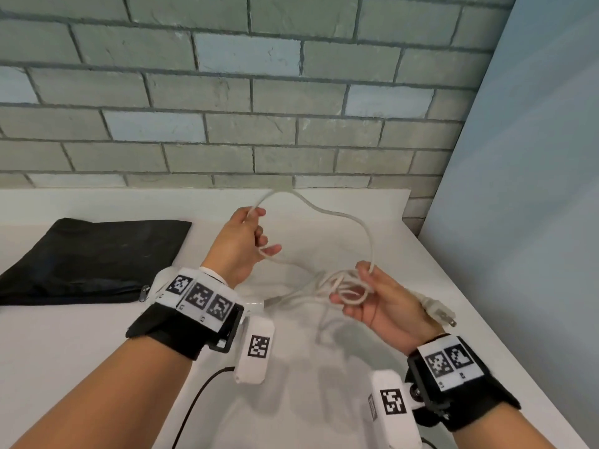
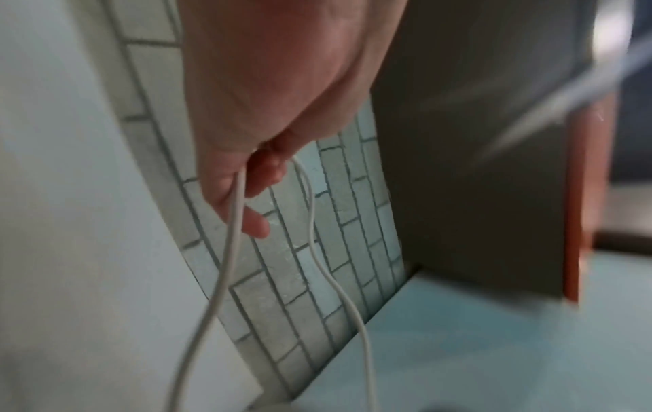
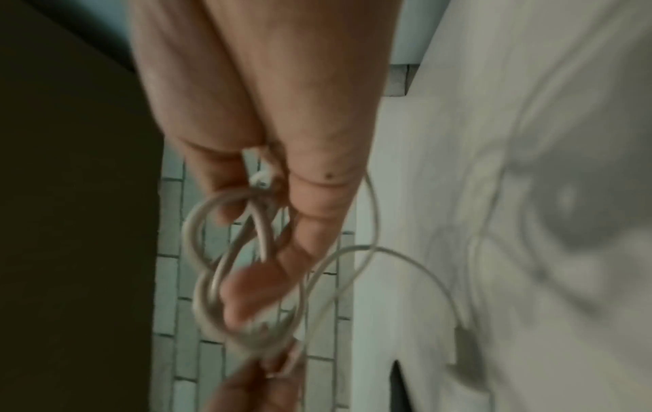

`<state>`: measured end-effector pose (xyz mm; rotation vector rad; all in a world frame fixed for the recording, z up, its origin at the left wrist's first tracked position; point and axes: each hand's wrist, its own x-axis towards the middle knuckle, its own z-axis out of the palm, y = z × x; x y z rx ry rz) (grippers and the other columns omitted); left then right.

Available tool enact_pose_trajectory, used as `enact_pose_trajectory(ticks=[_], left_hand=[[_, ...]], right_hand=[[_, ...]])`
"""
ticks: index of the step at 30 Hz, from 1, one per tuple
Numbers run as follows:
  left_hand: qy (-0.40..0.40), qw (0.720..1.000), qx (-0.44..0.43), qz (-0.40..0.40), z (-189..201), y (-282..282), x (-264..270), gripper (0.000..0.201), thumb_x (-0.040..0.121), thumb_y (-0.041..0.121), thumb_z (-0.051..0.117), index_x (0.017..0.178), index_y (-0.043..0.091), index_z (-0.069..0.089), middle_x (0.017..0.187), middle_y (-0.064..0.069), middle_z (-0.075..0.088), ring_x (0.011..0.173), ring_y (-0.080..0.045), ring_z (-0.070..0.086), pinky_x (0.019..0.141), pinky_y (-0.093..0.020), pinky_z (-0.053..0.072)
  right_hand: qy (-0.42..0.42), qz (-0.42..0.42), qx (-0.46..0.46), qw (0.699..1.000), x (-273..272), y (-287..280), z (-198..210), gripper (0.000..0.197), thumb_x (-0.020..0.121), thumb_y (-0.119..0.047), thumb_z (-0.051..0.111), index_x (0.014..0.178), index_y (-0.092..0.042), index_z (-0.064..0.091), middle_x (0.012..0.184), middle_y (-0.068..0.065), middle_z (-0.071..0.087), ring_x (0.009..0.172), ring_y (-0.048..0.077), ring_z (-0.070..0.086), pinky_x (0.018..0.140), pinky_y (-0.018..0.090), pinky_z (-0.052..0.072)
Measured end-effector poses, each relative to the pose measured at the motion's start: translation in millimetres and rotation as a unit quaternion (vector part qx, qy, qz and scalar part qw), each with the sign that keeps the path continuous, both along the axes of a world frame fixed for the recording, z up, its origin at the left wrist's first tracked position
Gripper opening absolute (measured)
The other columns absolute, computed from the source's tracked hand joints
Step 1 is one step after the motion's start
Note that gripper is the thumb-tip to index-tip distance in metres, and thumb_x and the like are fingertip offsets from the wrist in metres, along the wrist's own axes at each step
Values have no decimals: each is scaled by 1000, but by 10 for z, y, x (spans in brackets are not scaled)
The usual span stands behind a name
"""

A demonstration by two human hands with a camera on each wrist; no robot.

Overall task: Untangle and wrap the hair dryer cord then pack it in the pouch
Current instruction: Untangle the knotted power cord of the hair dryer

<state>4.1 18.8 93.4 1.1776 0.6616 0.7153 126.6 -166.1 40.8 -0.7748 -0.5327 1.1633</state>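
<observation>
A white hair dryer cord (image 1: 350,218) arcs in the air between my two hands above the white table (image 1: 97,335). My left hand (image 1: 251,236) pinches a strand of it up high; two strands of the cord (image 2: 310,211) hang down from that hand (image 2: 254,172). My right hand (image 1: 359,293) holds a bundle of tangled loops (image 1: 340,285), seen blurred in the right wrist view around the fingers (image 3: 268,284). The cord's plug (image 1: 437,311) sticks out behind the right hand. The white dryer body (image 1: 256,307) shows only partly behind my left wrist. A black pouch (image 1: 94,257) lies flat at the left.
A grey brick wall (image 1: 259,92) rises just behind the table. A pale blue panel (image 1: 534,157) closes the right side. A thin black cable (image 1: 197,400) runs off the table's near edge below my left forearm.
</observation>
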Motion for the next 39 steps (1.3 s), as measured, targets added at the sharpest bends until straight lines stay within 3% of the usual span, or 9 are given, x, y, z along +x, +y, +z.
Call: enact_pose_trajectory(ticks=[4, 8, 13, 18, 22, 28, 33, 36, 39], left_hand=[[175, 954, 240, -22, -171, 9, -86, 21, 96, 20, 39, 99, 20, 59, 64, 0, 36, 53, -15, 31, 49, -25, 32], [248, 915, 309, -79, -238, -16, -146, 25, 93, 20, 46, 114, 27, 57, 66, -2, 41, 52, -16, 44, 43, -15, 44], [398, 806, 417, -133, -191, -101, -127, 44, 87, 43, 51, 128, 28, 48, 128, -10, 48, 117, -26, 49, 102, -35, 40], [132, 885, 432, -111, 236, -415, -105, 29, 81, 53, 53, 105, 37, 57, 121, 11, 47, 111, -4, 48, 90, -20, 36], [178, 873, 425, -157, 301, -572, -101, 39, 63, 54, 71, 82, 24, 54, 88, 6, 56, 73, -9, 58, 65, -22, 46], [138, 902, 341, -225, 199, -567, -81, 23, 81, 25, 66, 90, 4, 63, 81, -4, 62, 70, -13, 62, 66, -30, 54], [140, 876, 425, -180, 124, -559, -82, 16, 77, 34, 68, 87, 25, 59, 93, 5, 59, 77, -9, 59, 66, -14, 47], [74, 912, 374, -151, 73, -571, -55, 6, 83, 25, 62, 80, 29, 61, 86, 5, 56, 81, -14, 60, 69, -30, 54], [27, 936, 335, -105, 136, -524, -27, 10, 88, 17, 56, 81, 19, 64, 76, -1, 61, 70, -12, 62, 66, -28, 54]], right_hand=[[101, -190, 77, 974, 115, 11, 273, 40, 80, -41, 52, 69, -6, 69, 68, 8, 70, 58, 16, 66, 52, 20, 54], [64, -220, 103, 968, 156, -18, 431, 32, 81, -33, 51, 70, -10, 70, 71, 5, 70, 66, 13, 66, 62, 20, 56], [-80, -151, 7, 985, 36, 47, 503, 20, 88, -18, 46, 90, -5, 62, 72, 4, 66, 62, 11, 64, 55, 18, 53], [-229, -76, -74, 968, -114, 86, 637, 23, 93, -10, 42, 107, -8, 59, 63, 1, 57, 46, 9, 46, 42, 17, 37], [-302, -106, -77, 944, -191, 107, 704, 17, 89, -3, 50, 100, -4, 62, 61, 3, 58, 45, 11, 49, 43, 18, 42], [-229, -130, -65, 963, -205, 113, 710, 30, 89, -2, 49, 118, 0, 46, 77, 13, 64, 55, 16, 65, 50, 21, 53], [-70, -173, -25, 982, -125, 149, 705, 48, 89, -3, 51, 133, -2, 32, 80, 15, 70, 68, 23, 70, 59, 24, 57], [27, -185, 11, 982, -78, 132, 770, 52, 90, 1, 47, 135, -14, 27, 81, 18, 70, 73, 29, 71, 61, 27, 58], [-47, -174, -44, 983, -123, 84, 862, 40, 90, -10, 50, 127, -19, 37, 73, 14, 68, 58, 23, 69, 49, 26, 55]])
